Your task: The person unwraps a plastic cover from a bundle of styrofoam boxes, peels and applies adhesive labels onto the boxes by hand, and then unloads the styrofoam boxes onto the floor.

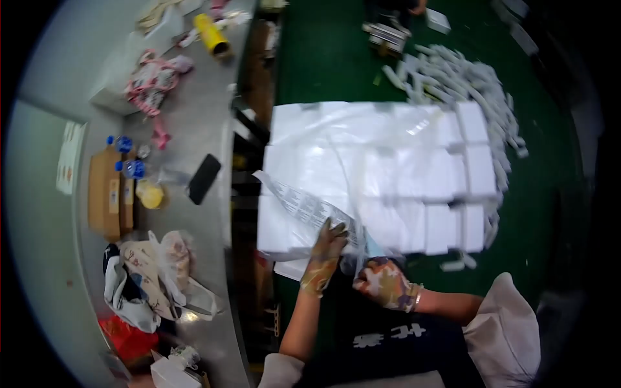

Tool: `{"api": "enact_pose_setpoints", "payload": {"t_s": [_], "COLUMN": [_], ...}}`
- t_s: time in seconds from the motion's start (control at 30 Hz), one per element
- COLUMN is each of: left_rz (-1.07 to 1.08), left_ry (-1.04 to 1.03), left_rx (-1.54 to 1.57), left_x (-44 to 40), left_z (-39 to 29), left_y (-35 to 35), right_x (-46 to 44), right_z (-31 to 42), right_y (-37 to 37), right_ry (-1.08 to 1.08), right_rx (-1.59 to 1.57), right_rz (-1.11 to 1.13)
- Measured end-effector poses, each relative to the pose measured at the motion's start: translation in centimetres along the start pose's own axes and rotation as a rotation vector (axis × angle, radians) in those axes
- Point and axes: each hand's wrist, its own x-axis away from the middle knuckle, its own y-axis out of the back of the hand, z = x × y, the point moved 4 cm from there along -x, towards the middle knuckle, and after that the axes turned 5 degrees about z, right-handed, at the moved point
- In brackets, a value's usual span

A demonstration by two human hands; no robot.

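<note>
Both of my hands wear patterned gloves in camouflage colours. At the near edge of a stack of white boxes [394,171], my left hand [325,252] is closed on a clear plastic bag with printed text [301,202]. The bag stretches away to the upper left over the boxes. Just to the right, my right hand [387,283] is in a fist at the gathered near end of the plastic. Its fingertips are hidden. Shiny clear film lies across part of the boxes, and a pale blue piece shows near my right hand.
On the left, a metal table [210,258] holds a black phone [204,179], a yellow roll [211,35], blue-capped bottles [134,169], a cardboard box [105,194] and cloth bags [152,275]. Rolled white pieces [453,74] pile on the green floor [323,58]. Another person's hand [418,8] shows at the top.
</note>
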Motion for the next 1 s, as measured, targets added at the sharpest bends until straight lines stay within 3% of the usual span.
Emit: {"api": "enact_pose_setpoints", "payload": {"t_s": [0.03, 0.07, 0.13, 0.2, 0.23, 0.27, 0.33, 0.37, 0.47, 0.53, 0.6, 0.67, 0.73, 0.83, 1.0], "left_rz": [0.130, 0.178, 0.263, 0.273, 0.226, 0.297, 0.329, 0.349, 0.370, 0.378, 0.438, 0.490, 0.574, 0.704, 0.653], "left_ry": [0.077, 0.110, 0.356, 0.267, 0.223, 0.215, 0.114, 0.055, -0.080, -0.195, -0.244, -0.323, -0.423, -0.359, -0.181], "left_rx": [-0.505, -0.512, -0.196, -0.219, -0.226, -0.129, -0.308, -0.413, -0.485, -0.632, -0.752, -0.797, -0.964, -1.025, -1.092], "left_x": [1.3, 1.0, 0.1, 2.3, 2.8, 3.0, 3.8, 4.0, 5.7, 6.9, 8.2, 10.6, 13.4, 17.5, 21.7], "left_z": [-1.7, -0.1, 4.3, 2.2, 1.7, 1.6, -0.2, -1.5, -6.5, -9.7, -12.1, -14.3, -16.7, -19.1, -20.1], "left_y": [-4.6, -6.2, -9.0, -12.7, -13.5, -13.9, -15.4, -16.3, -21.1, -24.3, -27.3, -30.6, -33.7, -37.1, -37.9], "right_x": [2.2, 4.5, 7.9, 11.2, 12.6, 13.9, 17.2, 18.7, 23.0, 25.3, 27.3, 28.5, 29.4, 30.4, 31.9], "right_z": [1.3, 2.9, 5.3, 6.8, 6.5, 6.8, 6.3, 5.6, 2.6, -0.1, -2.3, -4.1, -4.5, -1.5, -0.9], "right_y": [-1.0, -1.9, -3.5, -4.9, -5.4, -5.3, -4.6, -2.6, 3.1, 6.6, 10.8, 16.0, 22.2, 29.4, 30.6], "right_ry": [0.025, 0.051, -0.078, -0.335, -0.465, -0.483, -0.511, -0.504, -0.532, -0.531, -0.461, -0.212, 0.045, 0.166, 0.162], "right_rx": [0.014, 0.024, -0.043, -0.189, -0.556, -0.560, -0.782, -0.872, -0.583, -0.616, -0.707, -0.812, -1.098, -1.424, -1.257], "right_rz": [-0.010, -0.021, -0.011, -0.095, 0.017, -0.007, -0.314, -0.222, -0.452, -0.644, -0.744, -0.904, -0.894, -0.722, -0.791]}}
